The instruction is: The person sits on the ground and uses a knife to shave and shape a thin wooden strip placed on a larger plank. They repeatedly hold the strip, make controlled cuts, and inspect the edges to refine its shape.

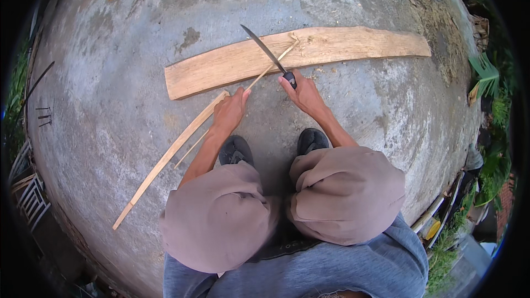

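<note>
My right hand (307, 95) is closed around the dark handle of a long-bladed knife (263, 48), its blade slanting up and to the left. The blade crosses a thin wooden stick (258, 79), which my left hand (229, 111) grips. The stick's far end rests on a thick wooden plank (221, 72) lying on the ground ahead of me, and a thin length shows again below my left forearm. Beside my left hand, a longer flat wood strip (165, 158) lies slanting toward the lower left; whether the hand touches it I cannot tell.
My shoes (236, 149) stand on a stained concrete floor (110, 105), just behind the plank. Small wood chips (319, 69) lie by the plank. Green plants (488, 80) edge the floor at right, with white slatted pieces (34, 201) at the far left.
</note>
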`<state>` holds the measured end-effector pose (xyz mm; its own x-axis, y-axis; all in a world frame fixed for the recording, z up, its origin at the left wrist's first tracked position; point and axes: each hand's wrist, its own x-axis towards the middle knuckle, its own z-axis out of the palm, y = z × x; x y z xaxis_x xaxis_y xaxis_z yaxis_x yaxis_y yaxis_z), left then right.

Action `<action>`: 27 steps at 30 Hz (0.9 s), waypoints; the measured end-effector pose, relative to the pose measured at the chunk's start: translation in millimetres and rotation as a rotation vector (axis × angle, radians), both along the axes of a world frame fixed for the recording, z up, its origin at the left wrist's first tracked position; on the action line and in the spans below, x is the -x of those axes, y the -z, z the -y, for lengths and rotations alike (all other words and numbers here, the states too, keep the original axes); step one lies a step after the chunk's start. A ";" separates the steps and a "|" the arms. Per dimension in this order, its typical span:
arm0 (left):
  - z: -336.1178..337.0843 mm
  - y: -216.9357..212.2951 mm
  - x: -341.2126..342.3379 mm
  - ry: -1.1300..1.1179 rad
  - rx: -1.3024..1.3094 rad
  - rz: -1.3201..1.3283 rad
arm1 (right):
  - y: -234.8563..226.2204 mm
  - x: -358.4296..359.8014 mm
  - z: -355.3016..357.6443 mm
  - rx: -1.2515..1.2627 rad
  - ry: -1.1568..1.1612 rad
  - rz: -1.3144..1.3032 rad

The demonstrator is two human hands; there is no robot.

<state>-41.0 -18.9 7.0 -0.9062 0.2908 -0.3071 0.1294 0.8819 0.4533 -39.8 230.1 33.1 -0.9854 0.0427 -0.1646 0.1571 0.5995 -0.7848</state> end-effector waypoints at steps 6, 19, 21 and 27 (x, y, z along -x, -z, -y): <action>-2.5 1.1 2.2 0.010 0.022 0.000 | 6.7 5.7 -8.2 0.649 0.161 0.536; -4.3 -2.2 3.7 0.005 -0.015 -0.014 | 8.8 11.6 -13.0 0.516 0.079 0.419; -1.8 0.7 3.5 0.009 -0.003 -0.021 | 2.1 10.1 -10.6 0.533 0.100 0.411; -0.4 2.7 2.0 -0.003 -0.017 -0.032 | -6.0 0.7 -2.4 0.288 0.072 0.010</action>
